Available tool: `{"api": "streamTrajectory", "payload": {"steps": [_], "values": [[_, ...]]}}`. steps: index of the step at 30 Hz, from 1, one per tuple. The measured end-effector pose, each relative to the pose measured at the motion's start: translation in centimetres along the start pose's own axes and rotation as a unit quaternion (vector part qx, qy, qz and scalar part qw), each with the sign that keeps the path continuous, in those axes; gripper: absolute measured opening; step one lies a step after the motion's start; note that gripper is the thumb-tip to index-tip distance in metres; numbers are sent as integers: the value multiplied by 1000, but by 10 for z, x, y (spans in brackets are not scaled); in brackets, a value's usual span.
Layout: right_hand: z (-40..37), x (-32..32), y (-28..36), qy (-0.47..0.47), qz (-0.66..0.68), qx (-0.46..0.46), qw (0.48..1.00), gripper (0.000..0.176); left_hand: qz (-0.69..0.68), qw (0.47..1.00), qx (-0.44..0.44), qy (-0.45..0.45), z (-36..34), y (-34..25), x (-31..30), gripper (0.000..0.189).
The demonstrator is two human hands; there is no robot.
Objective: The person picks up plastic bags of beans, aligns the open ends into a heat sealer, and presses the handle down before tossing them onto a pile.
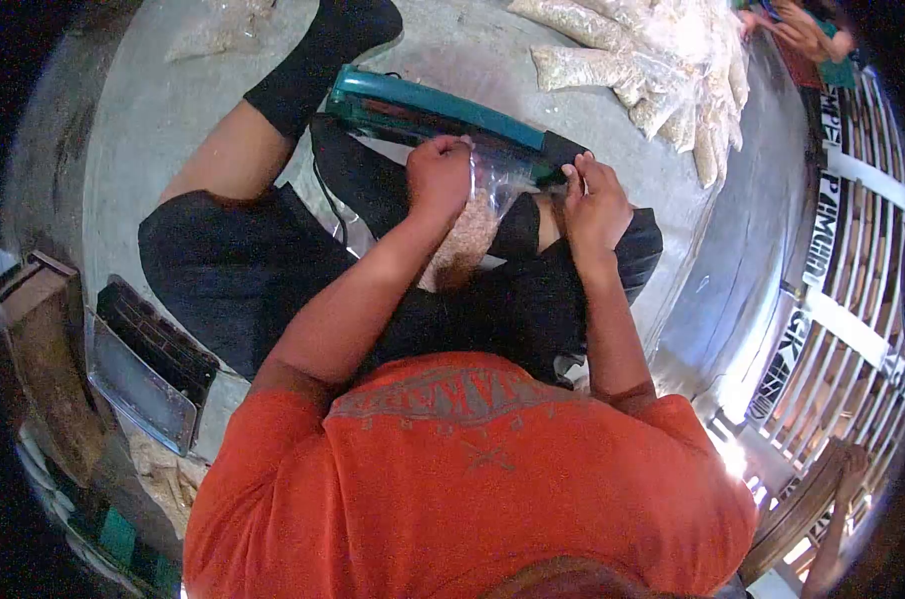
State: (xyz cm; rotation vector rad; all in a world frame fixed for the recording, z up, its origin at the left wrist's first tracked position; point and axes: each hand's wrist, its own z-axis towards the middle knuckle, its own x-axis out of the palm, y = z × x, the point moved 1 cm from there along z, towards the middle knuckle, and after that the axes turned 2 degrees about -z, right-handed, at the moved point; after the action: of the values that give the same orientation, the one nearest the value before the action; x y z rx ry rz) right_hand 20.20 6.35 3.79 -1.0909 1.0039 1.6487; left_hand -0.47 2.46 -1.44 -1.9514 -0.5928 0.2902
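Note:
A clear plastic bag [462, 240] with light brown, grain-like contents hangs upright between my legs, its mouth up against a green bag sealer [443, 112]. My left hand [440, 182] is closed in a pinch on the left side of the bag's mouth. The bag's empty upper part stretches right along the sealer's near side. At the sealer's right end, my right hand [598, 208] has bent fingers and thumb at its black handle [562, 150]. The sealer lies tilted across the floor in front of me, partly behind my lower leg.
Several filled clear bags [662, 75] are heaped at the back right, near another person's hand [812, 35]. A dark open case [153, 364] lies by my left thigh. A slatted partition [852, 280] runs along the right. Another bag [213, 28] lies at the far left.

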Motion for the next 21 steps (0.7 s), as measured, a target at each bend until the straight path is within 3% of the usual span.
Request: {"api": "streamTrajectory", "payload": {"steps": [2, 5, 11, 14, 21], "values": [[1, 0, 1, -1, 3, 10, 1000, 19, -7, 999, -47, 18, 3, 2, -1, 29], [1, 3, -1, -22, -19, -10, 1000, 18, 62, 997, -36, -3, 2, -4, -2, 28], [0, 3, 1, -8, -21, -4, 1000, 19, -12, 998, -61, 5, 3, 1, -1, 27], [-1, 2, 2, -15, -15, 1, 1000, 17, 18, 999, -25, -15, 2, 0, -1, 26], [-1, 1, 2, -1, -14, -1, 1000, 19, 9, 999, -37, 6, 2, 0, -1, 25]]}}
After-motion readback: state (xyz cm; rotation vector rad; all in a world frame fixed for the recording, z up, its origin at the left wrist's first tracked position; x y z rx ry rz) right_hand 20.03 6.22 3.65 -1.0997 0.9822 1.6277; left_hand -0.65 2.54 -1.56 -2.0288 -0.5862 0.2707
